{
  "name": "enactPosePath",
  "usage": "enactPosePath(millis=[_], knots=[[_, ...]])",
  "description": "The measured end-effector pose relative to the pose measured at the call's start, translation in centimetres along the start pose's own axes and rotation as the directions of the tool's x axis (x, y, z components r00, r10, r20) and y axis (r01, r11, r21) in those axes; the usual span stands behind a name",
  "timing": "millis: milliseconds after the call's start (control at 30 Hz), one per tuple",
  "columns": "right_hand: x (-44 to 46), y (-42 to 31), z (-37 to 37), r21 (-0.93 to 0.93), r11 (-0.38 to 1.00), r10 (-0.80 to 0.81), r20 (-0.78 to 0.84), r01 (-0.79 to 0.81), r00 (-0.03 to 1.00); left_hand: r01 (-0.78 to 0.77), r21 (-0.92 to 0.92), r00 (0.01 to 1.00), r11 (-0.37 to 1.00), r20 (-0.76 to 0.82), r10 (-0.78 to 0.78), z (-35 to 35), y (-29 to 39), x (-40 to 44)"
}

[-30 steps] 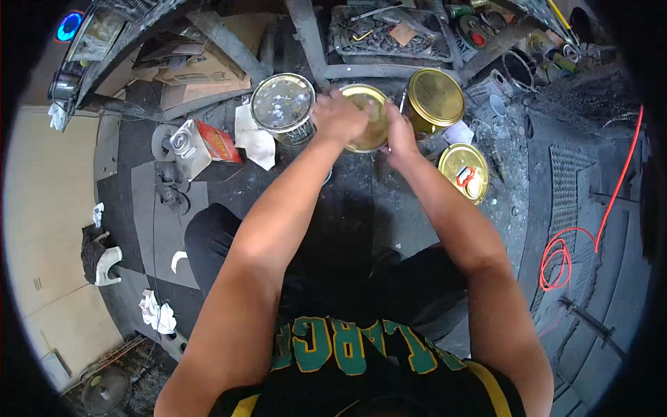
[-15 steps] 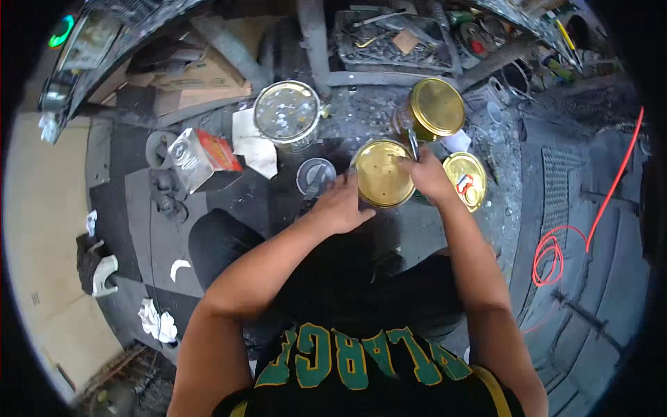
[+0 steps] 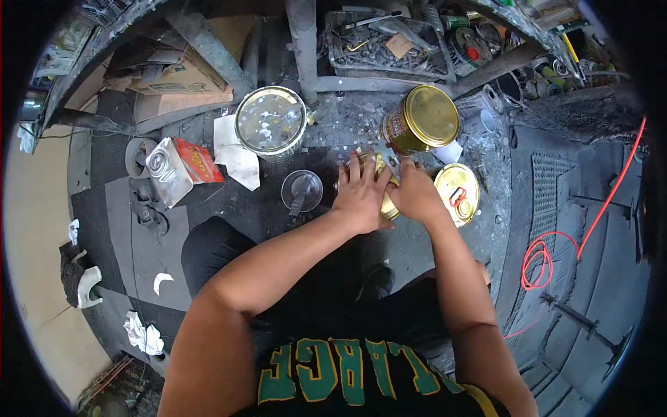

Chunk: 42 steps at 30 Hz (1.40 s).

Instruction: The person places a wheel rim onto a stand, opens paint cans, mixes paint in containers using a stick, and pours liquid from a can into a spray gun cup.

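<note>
The gold tin sits between the person's knees and the larger gold can, to the near left of that can, mostly covered by both hands. The left hand lies palm down across its top with fingers spread, pressing rather than gripping. The right hand is curled at the right of the tin, apparently closed around a flat metal tool whose blade points to the far left; its handle is hidden.

The tin looks like thin sheet metal: stiff as a whole, though its rim could dent or bend under a hard edge. The shiny skin is probably slippery, more so with wet fingers. Its contents do not show, so its weight is hard to judge; a full one would be heavy and stay put, an empty one would skid or tip. The best hold is a wide one, low on the side wall at the left, clear of the blade and any sharp rim.

To the left, the clear cup with a brush in it seems light and easily knocked over.
</note>
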State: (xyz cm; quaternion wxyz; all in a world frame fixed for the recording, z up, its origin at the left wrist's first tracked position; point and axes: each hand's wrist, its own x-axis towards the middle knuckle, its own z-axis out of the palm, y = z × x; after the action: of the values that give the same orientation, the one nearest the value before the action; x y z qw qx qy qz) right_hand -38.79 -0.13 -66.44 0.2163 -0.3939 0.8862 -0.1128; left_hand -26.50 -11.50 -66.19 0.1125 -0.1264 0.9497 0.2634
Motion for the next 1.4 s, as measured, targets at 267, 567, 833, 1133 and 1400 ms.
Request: enactPosePath(millis=[267,567,833,1133,1400], knots=[[0.2,-1.8,-4.8,-0.007,1.0,0.029,0.009,-0.029,1.0,-0.013,-0.04,0.999,0.999,-0.043,0.011,-0.8,0.7,0.4],[2.0,0.6,-6.9,0.197,0.978,0.122,-0.25,-0.073,0.961,-0.133,-0.267,0.979,0.954,-0.186,0.085,-0.9,-1.0,-0.6],[3.1,4.3,-6.7,0.278,0.928,0.304,-0.19,-0.246,0.933,-0.222,-0.959,0.971,0.177,-0.234,-0.05,-1.6,-8.6,0.5],[2.9,10.6,-6.5,0.5,0.777,0.466,-0.046,-0.384,0.884,-0.246,-0.787,0.941,-0.565,-0.054,-0.335,-5.3,-10.9,0.9],[2.0,18.6,-4.5,-0.074,0.967,0.239,-0.049,-0.242,0.97,0.251,0.126,0.849,0.96,-0.505,-0.156,-10.6,-14.9,-0.2]])
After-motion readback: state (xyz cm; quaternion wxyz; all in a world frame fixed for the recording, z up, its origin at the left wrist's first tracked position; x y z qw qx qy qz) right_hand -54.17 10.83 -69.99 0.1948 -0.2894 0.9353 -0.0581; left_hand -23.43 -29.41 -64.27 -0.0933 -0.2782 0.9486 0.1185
